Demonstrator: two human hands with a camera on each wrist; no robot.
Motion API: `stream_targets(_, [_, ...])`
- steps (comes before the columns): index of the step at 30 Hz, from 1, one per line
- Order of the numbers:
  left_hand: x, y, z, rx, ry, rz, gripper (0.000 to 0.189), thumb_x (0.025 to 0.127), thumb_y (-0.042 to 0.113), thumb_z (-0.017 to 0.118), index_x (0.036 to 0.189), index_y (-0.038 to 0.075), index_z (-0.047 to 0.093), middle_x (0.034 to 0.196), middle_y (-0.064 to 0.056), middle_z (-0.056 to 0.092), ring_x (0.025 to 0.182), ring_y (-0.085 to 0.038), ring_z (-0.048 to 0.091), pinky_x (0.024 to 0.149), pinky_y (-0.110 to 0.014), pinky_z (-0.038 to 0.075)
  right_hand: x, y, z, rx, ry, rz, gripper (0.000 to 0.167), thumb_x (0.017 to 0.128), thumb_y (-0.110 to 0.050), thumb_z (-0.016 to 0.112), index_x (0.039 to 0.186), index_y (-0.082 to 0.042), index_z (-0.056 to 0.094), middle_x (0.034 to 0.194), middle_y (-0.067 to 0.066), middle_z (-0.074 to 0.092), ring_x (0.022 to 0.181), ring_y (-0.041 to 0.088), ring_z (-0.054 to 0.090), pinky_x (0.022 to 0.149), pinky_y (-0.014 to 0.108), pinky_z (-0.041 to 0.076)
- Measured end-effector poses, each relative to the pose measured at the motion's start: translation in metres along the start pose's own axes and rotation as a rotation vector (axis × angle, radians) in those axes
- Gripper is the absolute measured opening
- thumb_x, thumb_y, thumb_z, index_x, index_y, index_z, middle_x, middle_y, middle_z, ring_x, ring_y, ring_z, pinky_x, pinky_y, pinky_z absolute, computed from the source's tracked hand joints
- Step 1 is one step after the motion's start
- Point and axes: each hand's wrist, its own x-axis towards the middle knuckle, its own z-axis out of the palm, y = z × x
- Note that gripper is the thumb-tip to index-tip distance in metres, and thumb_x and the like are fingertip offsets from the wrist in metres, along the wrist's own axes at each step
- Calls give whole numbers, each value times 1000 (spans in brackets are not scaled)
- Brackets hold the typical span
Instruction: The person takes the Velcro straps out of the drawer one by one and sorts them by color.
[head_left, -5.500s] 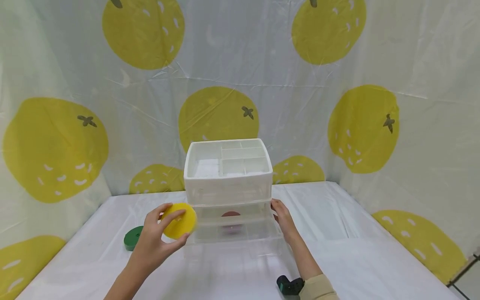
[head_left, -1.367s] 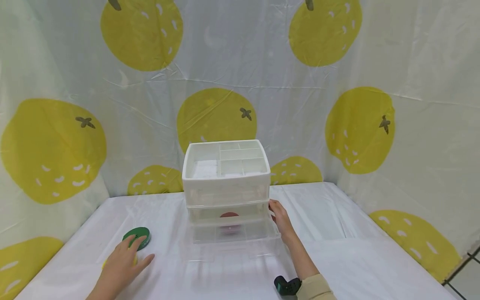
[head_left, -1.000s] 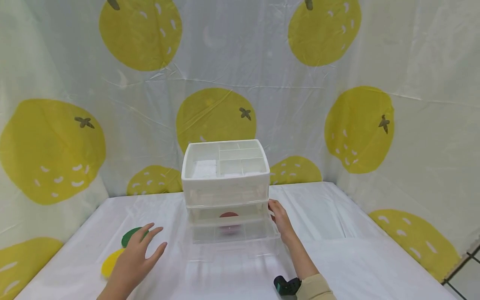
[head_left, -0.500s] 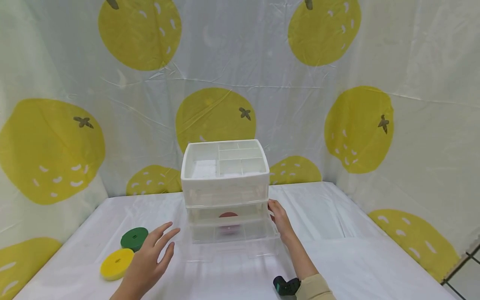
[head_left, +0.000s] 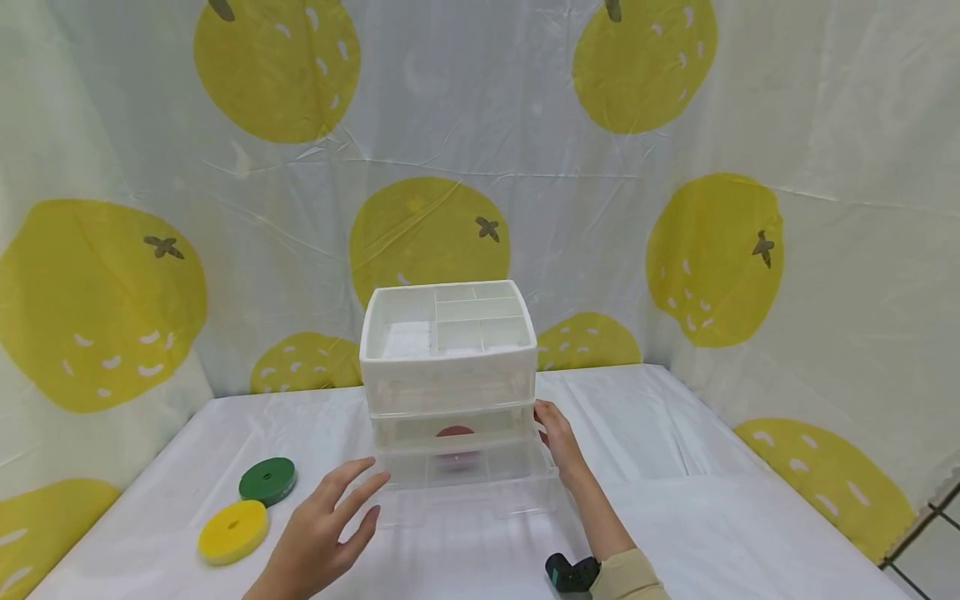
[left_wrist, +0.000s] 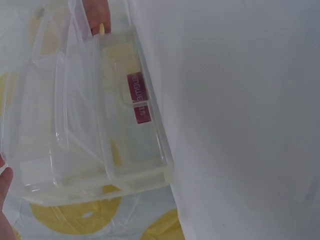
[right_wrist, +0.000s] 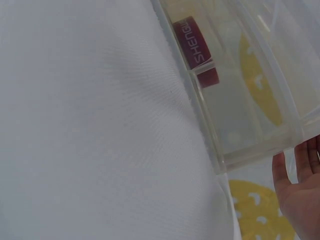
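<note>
- The left hand was wide, fingers and thumb parted, holding nothing; it stood by the lower left front of the clear drawer unit, though contact could not be told.
- The right hand lay along the unit's right side, its fingers extended and not wrapped around anything; whether the fingertips pressed on the plastic was hard to tell.
- Inside the unit, a dark red roll with pale lettering sat in the clear compartment nearest the tabletop, visible through the plastic in all three views.
- On top, the white tray was divided into one large compartment at the left and several smaller ones at the right.
- Left of the left hand, a yellow disc lay flat, with a green disc just behind it.
- A black object lay beside the tan right sleeve.
- White cloth covered the table, and a fruit-printed curtain hung behind.
</note>
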Motion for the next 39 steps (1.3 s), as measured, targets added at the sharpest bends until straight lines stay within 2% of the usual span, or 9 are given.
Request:
stream_targets(5, [3,2,5,21,23,81,39,95,40,36,114,18,62,110,-3,58,91,-14,57,75,-22,51,1,1,0,-4,0,-3,50,96,-38,35,124,2,44,129,18,46,125,31,38,106,51,28])
stream_targets(10, [3,4,7,72,-50,139,40,97,40,30,117,22,59,108,-1,58,90,-14,57,72,-28,53,2,1,0,-5,-2,2,50,96,-39,36,125,1,44,130,17,45,126,31,38,106,51,27])
stream_targets(13, [1,5,7,90,-80,147,41,98,39,25,117,25,59,107,0,57,92,-15,56,74,-29,53,1,1,0,-2,-1,5,49,96,-39,36,125,1,44,130,17,45,126,31,38,107,51,27])
stream_targets(24, [2,5,10,128,-62,181,47,100,31,16,114,26,61,95,-1,55,84,-16,52,73,-31,50,1,1,0,-6,-4,4,50,96,-39,36,125,1,43,130,17,44,127,31,37,107,52,25])
stream_targets(39, [4,6,10,113,-60,189,46,101,28,18,110,24,63,92,-2,55,81,-15,50,74,-29,47,0,0,0,-10,0,4,49,96,-38,36,124,1,44,129,17,45,127,31,37,107,52,26])
